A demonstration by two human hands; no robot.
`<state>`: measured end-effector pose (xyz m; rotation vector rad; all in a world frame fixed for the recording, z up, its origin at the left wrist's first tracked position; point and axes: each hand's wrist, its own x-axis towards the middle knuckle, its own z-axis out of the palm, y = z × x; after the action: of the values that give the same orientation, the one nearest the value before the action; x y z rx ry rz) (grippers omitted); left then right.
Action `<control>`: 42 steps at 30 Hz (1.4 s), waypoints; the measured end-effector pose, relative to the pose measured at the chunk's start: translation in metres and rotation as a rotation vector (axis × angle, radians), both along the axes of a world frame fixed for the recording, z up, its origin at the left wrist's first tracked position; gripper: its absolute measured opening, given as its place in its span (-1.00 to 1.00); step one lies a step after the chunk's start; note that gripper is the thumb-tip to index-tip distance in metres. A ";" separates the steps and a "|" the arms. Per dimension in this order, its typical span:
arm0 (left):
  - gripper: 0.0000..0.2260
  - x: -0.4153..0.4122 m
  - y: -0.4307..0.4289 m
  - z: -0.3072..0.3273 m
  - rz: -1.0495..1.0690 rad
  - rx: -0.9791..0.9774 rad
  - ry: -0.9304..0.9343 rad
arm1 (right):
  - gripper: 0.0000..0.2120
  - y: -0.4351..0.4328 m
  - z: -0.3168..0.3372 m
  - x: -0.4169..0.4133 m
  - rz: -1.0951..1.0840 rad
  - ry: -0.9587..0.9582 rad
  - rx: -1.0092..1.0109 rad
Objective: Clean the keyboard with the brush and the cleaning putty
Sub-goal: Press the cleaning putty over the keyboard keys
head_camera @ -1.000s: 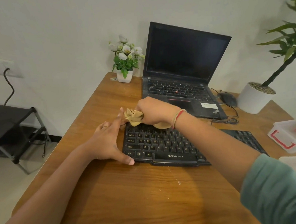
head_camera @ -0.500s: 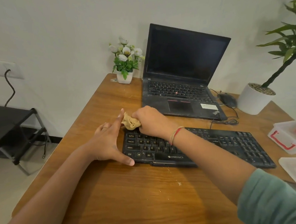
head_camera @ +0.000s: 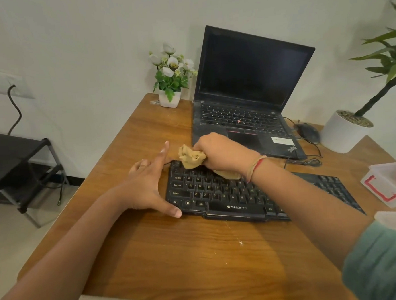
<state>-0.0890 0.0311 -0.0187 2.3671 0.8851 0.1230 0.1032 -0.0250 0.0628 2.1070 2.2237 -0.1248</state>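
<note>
A wooden table [head_camera: 198, 254] is shown carrying a black keyboard [head_camera: 218, 195], marked ZEBRONICS below its space bar, which is taken here as the reference. An open laptop [head_camera: 253, 77] with a dark screen is placed just behind the keyboard. A white-potted plant [head_camera: 339, 134] is seen behind the keyboard's right end, and a clear plastic container [head_camera: 394, 184] with red markings is set to the right of the keyboard. A small pot of white flowers [head_camera: 171, 82] is placed well behind the keyboard's left end.

The left hand [head_camera: 143, 188] is laid flat against the keyboard's left edge with its fingers straight. Its thumb is pressed to the near-left corner, and nothing is held. The right hand [head_camera: 222, 154] is closed around the cleaning putty [head_camera: 190, 157] over the keyboard's far-left corner. The putty is seen as a tan, matte, crumpled lump with folds. One part is shown bulging from the fist, and another is pressed onto the upper key rows beneath the wrist. A dark mouse [head_camera: 307, 131] is placed behind the keyboard's right half.
</note>
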 end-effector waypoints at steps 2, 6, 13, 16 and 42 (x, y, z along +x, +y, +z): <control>0.32 0.000 0.000 -0.001 0.006 -0.007 0.001 | -0.82 0.003 0.007 0.004 -0.033 -0.031 0.000; 0.34 0.000 0.001 -0.002 -0.007 0.041 0.001 | -0.79 0.001 0.003 -0.020 -0.005 0.196 0.137; 0.34 0.000 0.000 -0.002 -0.014 0.025 0.000 | -0.85 0.001 0.001 -0.013 0.022 -0.030 -0.019; 0.34 0.000 0.001 -0.001 -0.016 0.039 0.007 | -0.74 0.007 0.007 -0.024 -0.014 0.110 0.002; 0.34 -0.001 -0.006 0.007 -0.002 0.007 -0.032 | -0.73 -0.003 -0.016 -0.022 0.011 0.155 0.066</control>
<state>-0.0903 0.0255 -0.0118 2.3655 0.8688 0.1634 0.0811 -0.0282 0.0467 2.1885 2.3561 -0.2248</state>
